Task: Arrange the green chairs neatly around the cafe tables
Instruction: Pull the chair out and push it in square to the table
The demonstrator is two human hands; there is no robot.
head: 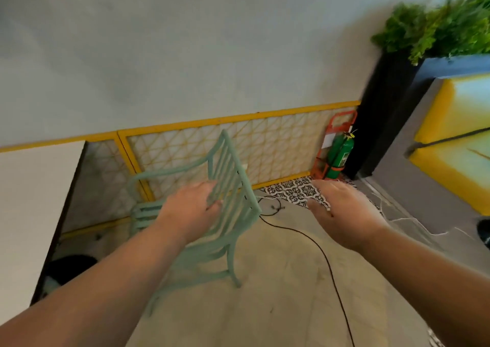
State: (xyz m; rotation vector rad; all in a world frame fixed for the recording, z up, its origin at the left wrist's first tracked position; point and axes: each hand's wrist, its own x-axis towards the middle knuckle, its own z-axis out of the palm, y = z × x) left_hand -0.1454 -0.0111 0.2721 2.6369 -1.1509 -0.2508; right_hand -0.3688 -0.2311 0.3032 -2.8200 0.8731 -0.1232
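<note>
Left hand [191, 208] on green chair [225, 214] backrest

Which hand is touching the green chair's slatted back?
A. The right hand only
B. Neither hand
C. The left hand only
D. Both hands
C: the left hand has its fingers on the slats of the green chair, while the right hand hangs open in the air beside it, clear of the chair.

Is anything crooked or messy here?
Yes. The green chair leans over instead of standing straight, with the left hand on its slatted back. A black cable trails loose across the floor behind it. The right hand holds nothing.
</note>
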